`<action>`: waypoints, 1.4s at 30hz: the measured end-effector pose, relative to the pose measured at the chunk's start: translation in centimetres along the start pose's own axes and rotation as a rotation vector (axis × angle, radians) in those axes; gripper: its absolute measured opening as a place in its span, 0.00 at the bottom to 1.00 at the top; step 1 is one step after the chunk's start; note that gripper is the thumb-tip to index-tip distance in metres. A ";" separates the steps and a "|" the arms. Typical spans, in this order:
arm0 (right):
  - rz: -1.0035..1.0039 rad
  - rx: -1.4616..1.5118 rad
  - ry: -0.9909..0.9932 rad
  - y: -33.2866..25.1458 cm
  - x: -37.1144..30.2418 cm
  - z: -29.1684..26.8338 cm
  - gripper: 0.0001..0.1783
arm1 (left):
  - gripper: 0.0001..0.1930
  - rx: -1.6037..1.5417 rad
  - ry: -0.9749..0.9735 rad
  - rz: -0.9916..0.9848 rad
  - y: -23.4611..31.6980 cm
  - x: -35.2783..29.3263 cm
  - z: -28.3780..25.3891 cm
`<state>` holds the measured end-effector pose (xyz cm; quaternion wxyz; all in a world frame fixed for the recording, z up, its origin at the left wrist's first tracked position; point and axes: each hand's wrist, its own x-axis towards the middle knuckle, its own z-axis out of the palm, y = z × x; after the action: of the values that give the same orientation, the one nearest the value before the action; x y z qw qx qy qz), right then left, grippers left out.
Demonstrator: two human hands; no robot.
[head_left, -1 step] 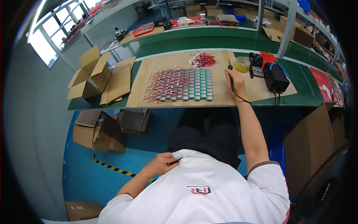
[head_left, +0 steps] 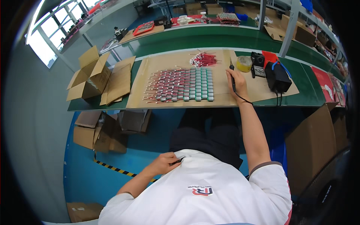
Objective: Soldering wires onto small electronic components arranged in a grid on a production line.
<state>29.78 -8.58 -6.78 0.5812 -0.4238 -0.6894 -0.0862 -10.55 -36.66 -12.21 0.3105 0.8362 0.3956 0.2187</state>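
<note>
My right hand point(head_left: 237, 84) rests at the right part of the brown cardboard sheet point(head_left: 140, 93), closed round the black handle of a soldering iron point(head_left: 232, 68). Its tip points to the far side, and its cord runs back over my wrist. To the left of that hand, small green-and-silver parts point(head_left: 203, 84) lie in tight rows, with red and white wires point(head_left: 165, 84) spread leftward. Farther back is a pile of red wires with white ends point(head_left: 203, 59). My left hand point(head_left: 163, 163) is at my waist against the white shirt, closed on a small black thing point(head_left: 175, 162) whose kind is unclear.
Right of the iron stand a yellowish tape roll point(head_left: 244, 64), a soldering iron stand point(head_left: 258, 64) and a black box with a blue handle point(head_left: 278, 77). An open carton point(head_left: 90, 77) and flattened cardboard point(head_left: 118, 80) occupy the bench's left end. More cartons point(head_left: 95, 131) sit below.
</note>
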 end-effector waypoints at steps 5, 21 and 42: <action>0.042 -0.032 -0.037 -1.2 0.4 -0.5 0.07 | 0.09 -0.025 -0.016 0.265 -0.5 4.8 0.4; 0.081 -0.033 -0.096 -1.9 0.5 -0.6 0.10 | 0.06 -0.509 -0.144 -0.056 -4.8 4.9 0.9; 0.085 -0.027 -0.057 -2.0 0.5 -1.4 0.13 | 0.12 0.702 0.067 -0.079 -10.5 49.1 -15.5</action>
<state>29.45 -10.49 -5.11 0.5587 -0.4628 -0.6857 -0.0587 3.52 13.06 -2.55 -0.0005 0.8683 0.4888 0.0847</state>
